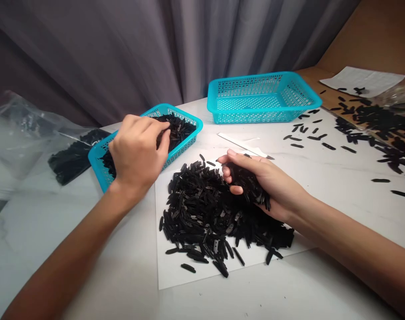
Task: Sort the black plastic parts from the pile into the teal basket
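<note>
A heap of small black plastic pieces lies on a white sheet of paper in front of me. My right hand rests on the heap's right side, palm up, fingers curled round a handful of the black pieces. My left hand hovers over a small turquoise basket partly filled with the same black pieces, its fingertips pinched together above them. What the pinch holds is hidden.
A larger turquoise basket stands at the back. A clear plastic bag with black pieces lies at the left. More black pieces are scattered at the right, near another bag and a white sheet. A white strip lies between the baskets.
</note>
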`<state>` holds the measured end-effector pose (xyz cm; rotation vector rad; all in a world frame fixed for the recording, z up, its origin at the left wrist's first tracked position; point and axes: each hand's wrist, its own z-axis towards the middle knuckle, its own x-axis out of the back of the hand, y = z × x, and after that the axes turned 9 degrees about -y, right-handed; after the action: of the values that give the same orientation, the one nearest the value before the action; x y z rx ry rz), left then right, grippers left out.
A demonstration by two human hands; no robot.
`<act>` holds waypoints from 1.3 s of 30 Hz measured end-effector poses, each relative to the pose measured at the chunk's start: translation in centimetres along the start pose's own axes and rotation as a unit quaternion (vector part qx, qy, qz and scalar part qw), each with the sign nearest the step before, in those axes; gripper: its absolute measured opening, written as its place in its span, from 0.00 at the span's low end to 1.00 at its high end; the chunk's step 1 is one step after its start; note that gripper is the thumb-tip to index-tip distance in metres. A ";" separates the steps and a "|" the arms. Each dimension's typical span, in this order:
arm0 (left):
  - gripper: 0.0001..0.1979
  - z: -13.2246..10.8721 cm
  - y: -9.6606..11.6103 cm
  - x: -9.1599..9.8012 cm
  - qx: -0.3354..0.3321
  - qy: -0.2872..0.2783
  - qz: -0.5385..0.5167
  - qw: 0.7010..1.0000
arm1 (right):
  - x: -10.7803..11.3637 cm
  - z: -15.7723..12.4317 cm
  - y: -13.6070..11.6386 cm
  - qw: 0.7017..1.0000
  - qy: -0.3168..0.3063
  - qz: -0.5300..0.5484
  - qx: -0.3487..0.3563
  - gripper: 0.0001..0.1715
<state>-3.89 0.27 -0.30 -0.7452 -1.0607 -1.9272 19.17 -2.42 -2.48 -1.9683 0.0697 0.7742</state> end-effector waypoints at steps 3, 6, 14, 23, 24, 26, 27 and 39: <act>0.16 0.2 -0.2 -0.3 -0.029 -0.050 0.001 0.998 | -0.2 -0.1 -0.1 1.000 -0.013 0.014 -0.014 0.13; 0.15 -0.7 1.9 -0.9 -0.042 -0.148 -0.166 0.974 | -0.5 -0.2 -0.2 0.999 -0.043 0.010 -0.014 0.10; 0.13 -2.3 4.8 -1.4 0.081 -0.271 -0.436 0.854 | -0.6 -0.5 0.2 0.995 -0.062 -0.061 0.041 0.07; 0.18 -2.4 4.8 -1.9 0.131 -0.260 -0.479 0.828 | -0.9 -0.7 0.3 0.987 -0.046 -0.133 0.079 0.09; 0.18 -2.3 4.6 -1.8 0.128 -0.245 -0.474 0.836 | -0.9 -0.7 0.3 0.987 -0.044 -0.131 0.081 0.10; 0.16 -2.1 4.2 -1.8 0.121 -0.208 -0.463 0.853 | -0.9 -0.7 0.2 0.987 -0.039 -0.131 0.081 0.12; 0.16 -2.0 4.1 -1.8 0.120 -0.196 -0.461 0.857 | -0.8 -0.7 0.2 0.987 -0.038 -0.133 0.080 0.12; 0.16 -2.1 3.7 -2.1 0.122 -0.205 -0.487 0.840 | -0.7 -0.4 0.2 0.980 -0.022 -0.175 0.093 0.11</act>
<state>0.08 -2.08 -1.45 -0.5006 -2.2297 -2.4015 18.76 -3.05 -2.14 -1.7223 -0.2188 0.5570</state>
